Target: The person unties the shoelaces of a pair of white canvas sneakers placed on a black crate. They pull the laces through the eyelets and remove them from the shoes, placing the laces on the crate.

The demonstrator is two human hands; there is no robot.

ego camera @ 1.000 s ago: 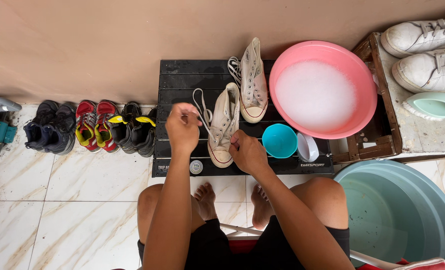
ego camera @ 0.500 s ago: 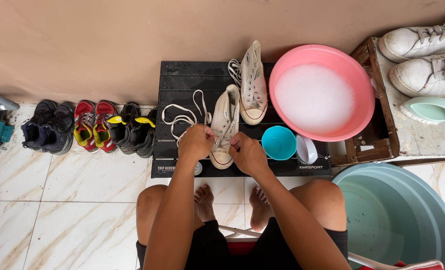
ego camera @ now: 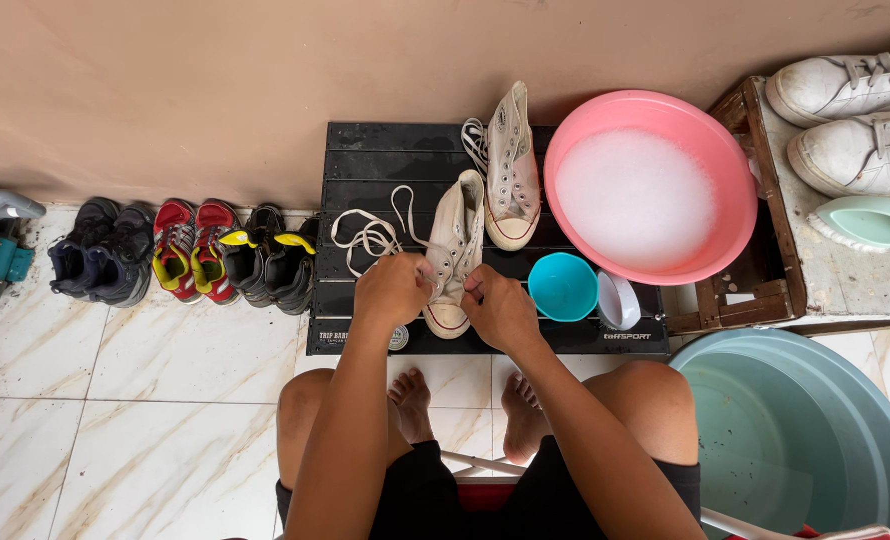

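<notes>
From the head view, a white high-top sneaker (ego camera: 452,255) lies on the black slatted table (ego camera: 365,160), just left of the pink soapy basin (ego camera: 725,160). The left hand (ego camera: 393,290) pinches its white lace (ego camera: 370,235), apparently to unthread it; the right hand (ego camera: 500,308) grips the shoe's heel, steadying it.

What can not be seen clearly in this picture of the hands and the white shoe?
Head view only:
- Toe of the white shoe: covered by the left hand and right hand.
- Fingertips' hold on the lace: hidden under both hands.
- Pink basin contents: foam hides whatever lies below.
- White sneakers: cut by the right edge.
</notes>
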